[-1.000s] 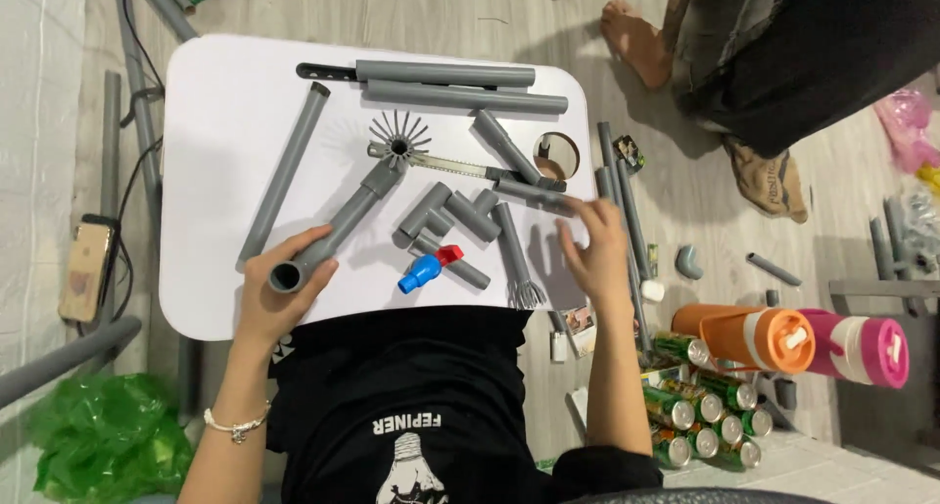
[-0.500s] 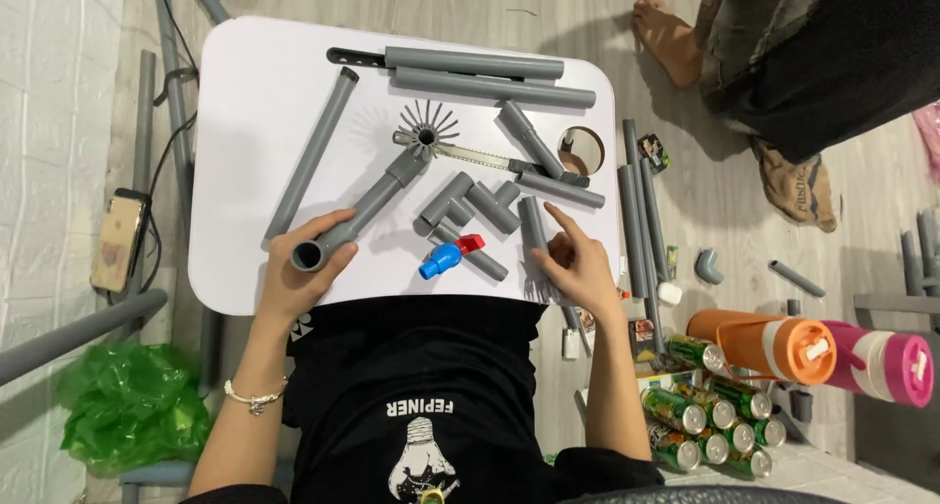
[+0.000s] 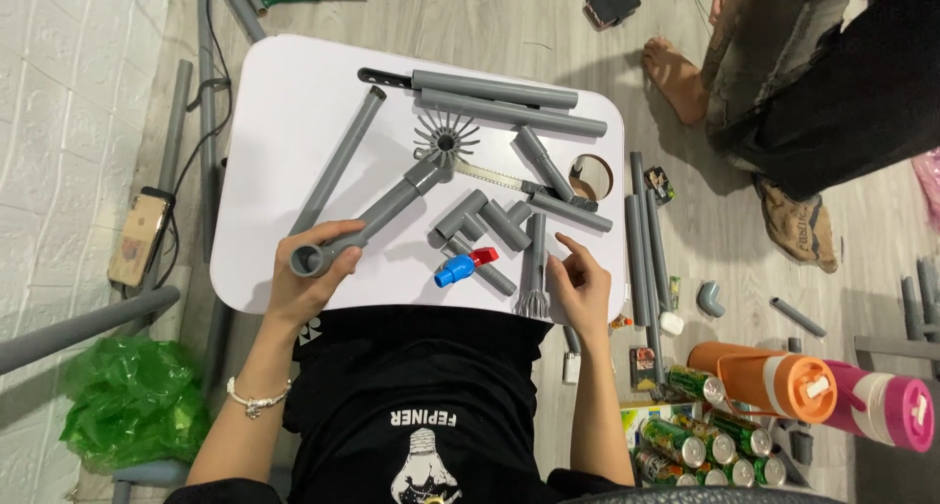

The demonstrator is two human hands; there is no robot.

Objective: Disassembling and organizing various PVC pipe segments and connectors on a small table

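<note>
My left hand [image 3: 305, 279] grips the near end of a grey pipe [image 3: 377, 215] that runs diagonally up to a grey spoked fitting [image 3: 446, 140] on the white table [image 3: 284, 122]. My right hand [image 3: 580, 287] rests on the table's near right edge, fingers apart, holding nothing, beside a grey pipe piece with a flared end [image 3: 535, 274]. Between my hands lie several short grey pipe pieces [image 3: 490, 225] and a blue valve with a red handle [image 3: 460, 267].
Two long grey pipes [image 3: 509, 102] lie at the table's far side, another long pipe [image 3: 338, 161] on the left. A tape roll [image 3: 590, 176] sits at the right edge. A person's legs [image 3: 783, 83] stand at upper right. Cans [image 3: 695, 440], bottles [image 3: 774, 382] and pipes [image 3: 644, 249] cover the floor.
My right hand has drawn back from the pipes at the table's right towards the near edge. The left hand keeps its hold on the pipe. The camera view has shifted a little.
</note>
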